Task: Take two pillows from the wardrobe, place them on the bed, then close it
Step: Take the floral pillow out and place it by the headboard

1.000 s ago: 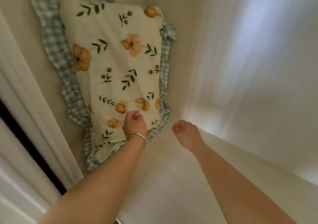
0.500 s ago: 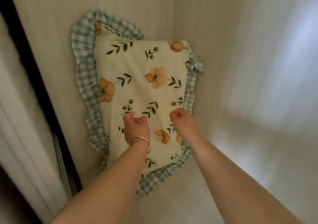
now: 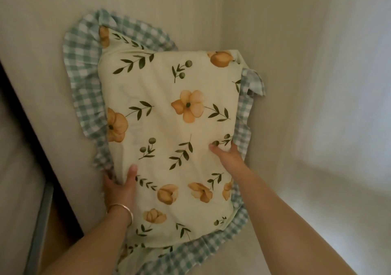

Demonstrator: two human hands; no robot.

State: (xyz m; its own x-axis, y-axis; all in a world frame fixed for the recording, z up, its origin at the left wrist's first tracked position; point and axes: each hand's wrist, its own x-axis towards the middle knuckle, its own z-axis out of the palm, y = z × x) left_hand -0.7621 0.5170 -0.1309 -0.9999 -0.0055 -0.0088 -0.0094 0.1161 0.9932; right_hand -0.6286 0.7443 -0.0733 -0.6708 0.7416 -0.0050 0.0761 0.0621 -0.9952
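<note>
A cream pillow (image 3: 169, 131) printed with orange flowers and green sprigs, edged in a blue-and-white checked frill, leans against the left wall inside the pale wardrobe. My left hand (image 3: 120, 188), with a thin bangle on the wrist, grips the pillow's lower left edge, thumb on the front and fingers behind. On the right edge my right hand (image 3: 227, 154) holds the pillow the same way, thumb lying on the print. More checked and flowered fabric shows under the pillow's bottom end; I cannot tell whether it is a second pillow.
The wardrobe's left wall (image 3: 46, 42), back wall (image 3: 190, 10) and right wall (image 3: 317, 84) close in around the pillow. Its shelf floor (image 3: 264, 253) runs toward me at the bottom right. A dark gap and door edge (image 3: 42, 169) lie at the lower left.
Both hands have moved from the middle of the pillow's face out to its two side edges and closed on them. The view has come closer to the pillow.
</note>
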